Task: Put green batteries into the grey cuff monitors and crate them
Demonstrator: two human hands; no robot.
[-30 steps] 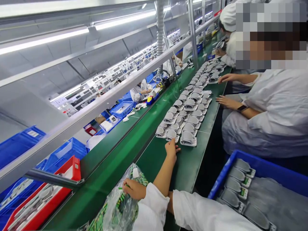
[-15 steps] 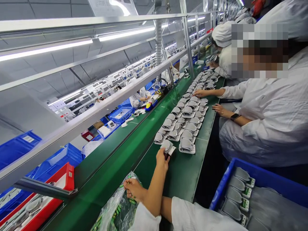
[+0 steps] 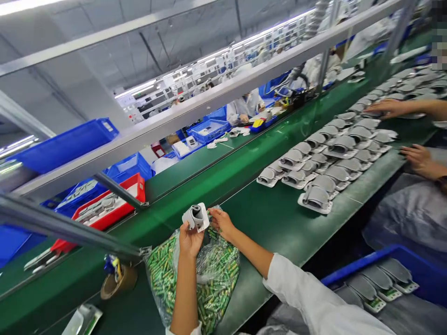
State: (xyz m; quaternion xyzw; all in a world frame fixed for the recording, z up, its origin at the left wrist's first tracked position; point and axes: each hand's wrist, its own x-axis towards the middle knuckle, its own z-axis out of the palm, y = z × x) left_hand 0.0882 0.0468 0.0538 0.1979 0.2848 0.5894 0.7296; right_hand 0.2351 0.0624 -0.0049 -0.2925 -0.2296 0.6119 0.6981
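Note:
My left hand (image 3: pixel 190 239) grips a grey-and-white wrist blood pressure monitor (image 3: pixel 196 217) with a curled cuff, raised above a clear plastic bag. Close to the monitor's right edge, my right hand (image 3: pixel 220 223) is pinched, apparently on a small green battery mostly hidden by the fingers. Green batteries (image 3: pixel 216 293) fill the clear bag (image 3: pixel 159 304) on the green bench under both hands. Rows of similar monitors (image 3: pixel 316 199) stand on the bench to the right, some stacked on others.
A co-worker's hands (image 3: pixel 394 109) are by the far rows. A blue bin (image 3: pixel 419 265) with more monitors sits at lower right. To the left are a red tray (image 3: pixel 141 186), a round brown holder (image 3: pixel 118 281) and a slanted metal strut (image 3: pixel 70 223). A rail (image 3: pixel 167 121) crosses above.
My left hand has brought the monitor from the row's near end back left, over the bag. My right hand has risen from the bag to beside it. The view has swung left.

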